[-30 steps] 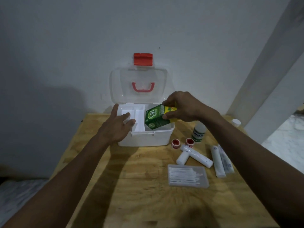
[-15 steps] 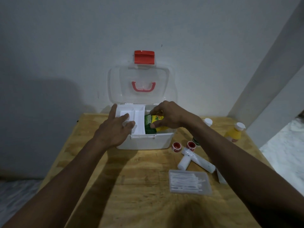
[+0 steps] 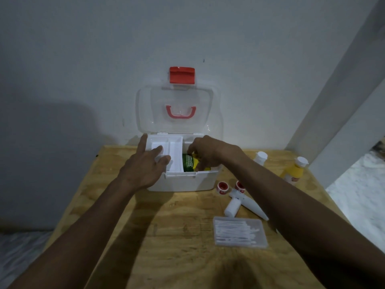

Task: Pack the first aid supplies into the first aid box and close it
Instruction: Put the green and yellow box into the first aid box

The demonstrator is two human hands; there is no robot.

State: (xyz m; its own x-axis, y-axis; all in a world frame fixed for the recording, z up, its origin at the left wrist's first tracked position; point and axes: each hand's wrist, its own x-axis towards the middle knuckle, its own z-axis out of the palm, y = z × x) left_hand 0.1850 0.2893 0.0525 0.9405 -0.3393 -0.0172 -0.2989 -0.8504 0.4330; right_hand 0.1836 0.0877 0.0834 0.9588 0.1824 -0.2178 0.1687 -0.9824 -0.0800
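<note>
The white first aid box (image 3: 187, 181) stands open at the table's far edge, its clear lid (image 3: 179, 109) with red handle and red latch leaning against the wall. My right hand (image 3: 208, 152) reaches into the box's right compartment, fingers closed on a green and yellow carton (image 3: 188, 163) that lies low inside. My left hand (image 3: 145, 165) rests flat on the box's left side, fingers spread over the white inner tray (image 3: 176, 152). On the table to the right lie two red tape rolls (image 3: 223, 187), white bandage rolls (image 3: 232, 207) and a clear case of cotton swabs (image 3: 239, 232).
A yellow bottle (image 3: 292, 172) and a white-capped bottle (image 3: 260, 157) stand at the wooden table's (image 3: 166, 247) right rear. The wall is directly behind the box. A white pillar runs along the right; the table edges drop to the floor left and right.
My right hand has lowered the green carton from above the box rim down into the right compartment. The left hand has stayed on the box's left side.
</note>
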